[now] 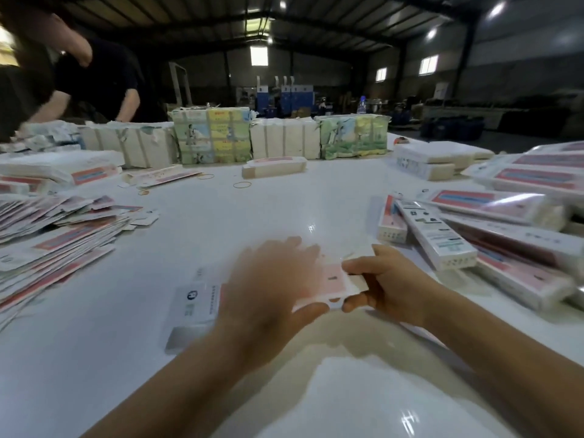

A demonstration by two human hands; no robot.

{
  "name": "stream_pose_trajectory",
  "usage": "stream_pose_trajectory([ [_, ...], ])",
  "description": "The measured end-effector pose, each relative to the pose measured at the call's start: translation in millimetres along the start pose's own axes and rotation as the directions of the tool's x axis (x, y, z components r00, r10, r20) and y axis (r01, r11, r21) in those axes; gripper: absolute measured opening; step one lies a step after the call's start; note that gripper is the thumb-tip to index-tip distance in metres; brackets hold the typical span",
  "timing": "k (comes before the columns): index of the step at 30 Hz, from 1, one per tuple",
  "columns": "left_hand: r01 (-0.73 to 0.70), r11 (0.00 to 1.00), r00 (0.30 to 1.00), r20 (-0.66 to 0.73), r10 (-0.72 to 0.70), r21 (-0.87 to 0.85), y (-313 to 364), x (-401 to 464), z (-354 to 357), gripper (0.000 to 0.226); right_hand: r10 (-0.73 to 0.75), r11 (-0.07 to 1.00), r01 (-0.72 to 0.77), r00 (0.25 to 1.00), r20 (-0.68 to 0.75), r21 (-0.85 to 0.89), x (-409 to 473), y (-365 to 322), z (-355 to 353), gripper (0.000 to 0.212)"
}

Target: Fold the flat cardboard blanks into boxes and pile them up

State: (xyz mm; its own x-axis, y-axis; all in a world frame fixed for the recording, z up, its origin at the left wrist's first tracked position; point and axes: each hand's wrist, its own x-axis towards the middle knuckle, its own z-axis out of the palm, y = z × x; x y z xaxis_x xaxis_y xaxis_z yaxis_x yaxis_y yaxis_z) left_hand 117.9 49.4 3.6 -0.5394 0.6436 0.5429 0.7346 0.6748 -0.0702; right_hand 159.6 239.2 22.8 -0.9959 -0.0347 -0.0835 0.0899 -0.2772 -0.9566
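Note:
A pink and white cardboard blank (335, 281) lies low over the white table (221, 222), held between both hands. My left hand (268, 286) is blurred with motion and covers the blank's middle, thumb under its near edge. My right hand (382, 279) pinches the blank's right end between thumb and fingers. The blank's white left end (194, 300) sticks out past my left hand. A spread heap of flat blanks (53, 235) lies at the left. Folded boxes (442, 238) are piled at the right.
Wrapped bundles of stock (211, 134) stand in a row along the far side. A single folded box (273, 167) and loose rubber bands (241, 184) lie mid-table. A person in dark clothes (94, 77) leans over the far left corner.

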Motion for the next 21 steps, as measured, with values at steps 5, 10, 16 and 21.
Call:
stream_pose_trajectory([
  [5,0.016,0.985,1.0,0.01,-0.015,-0.174,-15.4,-3.5,-0.9,0.092,0.008,1.0,-0.013,0.978,0.207,0.025,-1.9,-1.3,-4.8,0.041],
  [10,-0.031,0.996,0.998,-0.066,0.026,-0.084,-14.7,-0.9,-5.0,0.091,-0.019,0.994,0.032,0.993,0.119,-0.108,-1.7,3.2,-1.9,0.037],
  [16,-0.039,0.998,0.998,-0.044,0.037,-0.041,-18.0,-0.7,-13.1,0.09,-0.028,0.988,0.045,0.993,0.113,-0.146,-2.9,4.7,-0.8,0.03],
  [21,-0.047,0.998,0.996,-0.076,0.044,-0.05,-15.9,-0.2,-22.9,0.076,-0.041,0.977,0.048,0.998,0.038,-0.209,-2.4,4.1,-1.9,0.022],
])
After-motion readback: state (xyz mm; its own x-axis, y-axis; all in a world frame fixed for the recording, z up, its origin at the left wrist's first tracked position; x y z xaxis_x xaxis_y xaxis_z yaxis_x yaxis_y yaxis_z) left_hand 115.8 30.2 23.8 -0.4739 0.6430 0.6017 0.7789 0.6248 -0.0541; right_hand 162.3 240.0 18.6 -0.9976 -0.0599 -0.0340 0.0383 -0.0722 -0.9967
